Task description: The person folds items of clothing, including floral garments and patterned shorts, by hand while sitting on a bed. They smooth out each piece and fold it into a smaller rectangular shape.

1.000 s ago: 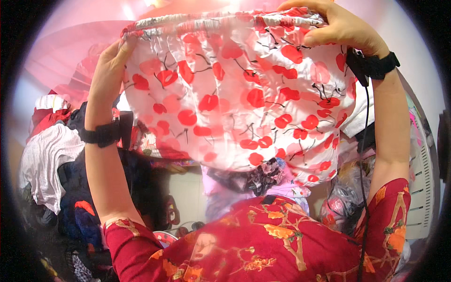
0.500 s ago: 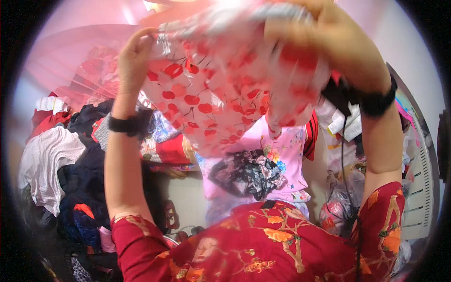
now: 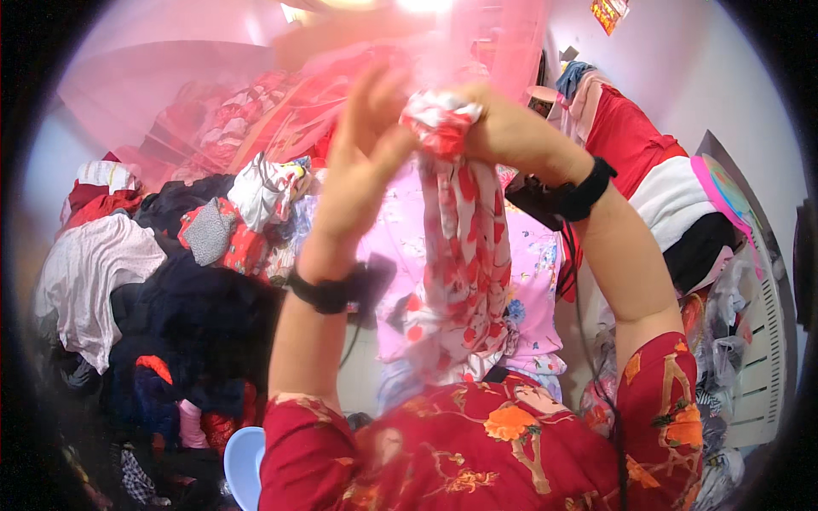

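Observation:
A thin white garment with a red cherry print [image 3: 464, 238] hangs bunched in a narrow length in front of my chest. My right hand [image 3: 509, 134] is closed around its gathered top. Just left of that bunched end is my left hand [image 3: 365, 157], blurred by motion, its thumb and fingers apart and nothing in them. Below the hanging cloth lies a pink flower-print garment [image 3: 532, 289], spread flat. Whether the garment is a pair of trousers or something else I cannot tell.
Dark clothes [image 3: 192, 315] pile up on the left, with a pale spotted top [image 3: 98, 272] on them. Pink netting [image 3: 290, 111] hangs behind. On the right are a red cloth [image 3: 626, 136], a white cloth [image 3: 673, 192] and clear plastic bags [image 3: 724, 315]. A light blue basin [image 3: 245, 464] stands lower left.
The cherry-print garment was held spread wide between both hands; now it is gathered and hangs from the right hand. My left hand has let go, and both hands have come closer together.

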The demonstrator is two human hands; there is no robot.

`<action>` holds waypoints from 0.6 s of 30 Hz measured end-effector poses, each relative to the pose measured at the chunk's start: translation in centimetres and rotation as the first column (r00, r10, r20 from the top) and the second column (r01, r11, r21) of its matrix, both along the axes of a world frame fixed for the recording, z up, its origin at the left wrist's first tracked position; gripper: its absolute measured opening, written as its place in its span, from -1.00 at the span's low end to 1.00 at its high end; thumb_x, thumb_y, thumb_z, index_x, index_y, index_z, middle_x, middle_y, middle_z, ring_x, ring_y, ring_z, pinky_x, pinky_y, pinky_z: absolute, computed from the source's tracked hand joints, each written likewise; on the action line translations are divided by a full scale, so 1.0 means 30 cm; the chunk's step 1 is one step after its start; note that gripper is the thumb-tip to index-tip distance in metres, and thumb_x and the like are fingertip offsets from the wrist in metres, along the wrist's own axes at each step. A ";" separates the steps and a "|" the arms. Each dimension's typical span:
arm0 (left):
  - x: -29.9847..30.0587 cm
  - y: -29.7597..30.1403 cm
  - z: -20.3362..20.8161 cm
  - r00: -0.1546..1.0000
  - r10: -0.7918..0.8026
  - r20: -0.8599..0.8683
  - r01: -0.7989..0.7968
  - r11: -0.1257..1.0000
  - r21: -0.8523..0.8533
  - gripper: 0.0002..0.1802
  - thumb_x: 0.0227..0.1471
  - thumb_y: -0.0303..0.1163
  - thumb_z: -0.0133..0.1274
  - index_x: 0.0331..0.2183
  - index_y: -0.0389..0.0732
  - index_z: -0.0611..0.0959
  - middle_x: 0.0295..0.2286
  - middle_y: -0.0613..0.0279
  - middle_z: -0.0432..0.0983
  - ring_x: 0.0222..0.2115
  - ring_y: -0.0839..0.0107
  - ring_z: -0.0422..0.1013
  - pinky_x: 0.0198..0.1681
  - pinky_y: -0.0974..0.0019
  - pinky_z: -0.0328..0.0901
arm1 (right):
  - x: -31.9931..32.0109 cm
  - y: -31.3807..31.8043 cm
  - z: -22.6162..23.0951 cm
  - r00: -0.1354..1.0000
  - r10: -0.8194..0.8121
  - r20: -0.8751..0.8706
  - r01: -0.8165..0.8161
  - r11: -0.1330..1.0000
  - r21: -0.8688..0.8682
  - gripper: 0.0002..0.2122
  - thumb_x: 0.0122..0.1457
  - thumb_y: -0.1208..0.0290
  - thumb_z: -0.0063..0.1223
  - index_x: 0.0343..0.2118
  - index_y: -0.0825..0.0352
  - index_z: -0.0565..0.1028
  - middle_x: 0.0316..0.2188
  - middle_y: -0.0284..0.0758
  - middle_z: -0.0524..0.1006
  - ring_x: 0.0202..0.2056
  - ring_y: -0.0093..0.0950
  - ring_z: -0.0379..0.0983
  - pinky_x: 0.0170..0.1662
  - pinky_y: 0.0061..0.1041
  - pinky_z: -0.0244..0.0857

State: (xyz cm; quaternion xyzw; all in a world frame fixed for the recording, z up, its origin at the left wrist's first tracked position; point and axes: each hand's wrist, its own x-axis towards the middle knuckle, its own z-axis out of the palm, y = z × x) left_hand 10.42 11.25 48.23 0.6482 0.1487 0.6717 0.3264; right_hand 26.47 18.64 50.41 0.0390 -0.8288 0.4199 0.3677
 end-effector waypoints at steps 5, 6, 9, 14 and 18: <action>-0.068 -0.036 -0.293 0.886 -0.202 -0.417 -0.159 0.712 -0.684 -0.45 -0.09 -0.45 0.15 0.00 -0.28 0.44 -0.33 0.28 0.52 -0.28 0.52 0.43 -0.19 0.43 0.32 | 0.064 -0.026 0.127 0.865 -0.460 -0.200 0.422 0.883 -0.205 -0.74 0.11 0.23 0.13 -0.31 0.37 0.52 -0.47 -0.51 0.48 -0.42 -0.70 0.38 -0.30 -0.68 0.28; -0.066 -0.036 -0.323 0.893 -0.159 -0.420 -0.151 0.774 -0.615 -0.49 -0.07 -0.45 0.14 -0.03 -0.29 0.45 -0.38 0.30 0.51 -0.34 0.54 0.42 -0.25 0.46 0.33 | 0.066 -0.048 0.142 0.812 -0.484 -0.325 0.437 0.875 -0.210 -0.83 0.19 0.45 -0.10 -0.26 0.38 0.49 -0.58 -0.46 0.41 -0.53 -0.63 0.32 -0.41 -0.63 0.25; -0.099 -0.020 -0.344 0.902 -0.036 -0.431 -0.212 0.832 -0.513 -0.54 -0.03 -0.45 0.10 -0.04 -0.31 0.45 -0.40 0.32 0.49 -0.40 0.59 0.41 -0.33 0.48 0.33 | 0.148 -0.058 0.182 0.838 -0.479 -0.262 0.382 0.857 -0.345 -0.84 0.21 0.44 -0.13 -0.28 0.39 0.45 -0.50 -0.31 0.51 -0.43 -0.51 0.46 -0.30 -0.50 0.37; -0.076 0.023 -0.291 0.874 0.133 -0.468 -0.249 0.949 -0.195 -0.34 -0.08 -0.30 0.21 0.06 -0.24 0.37 -0.17 0.18 0.45 -0.20 0.45 0.39 -0.17 0.31 0.31 | 0.138 -0.013 0.146 0.761 -0.562 -0.325 0.430 0.811 -0.397 -0.83 0.22 0.40 -0.12 -0.33 0.37 0.48 -0.52 -0.31 0.53 -0.52 -0.50 0.46 -0.43 -0.53 0.37; 0.099 0.007 -0.311 0.786 0.299 -0.541 -0.376 0.926 -0.034 -0.24 -0.13 -0.30 0.25 0.09 -0.27 0.32 -0.11 0.08 0.42 -0.13 0.36 0.35 -0.11 0.31 0.27 | 0.113 -0.033 0.131 0.681 -0.622 -0.386 0.624 0.769 -0.139 -0.81 0.20 0.36 -0.03 -0.29 0.40 0.51 -0.45 -0.48 0.48 -0.37 -0.65 0.35 -0.29 -0.57 0.27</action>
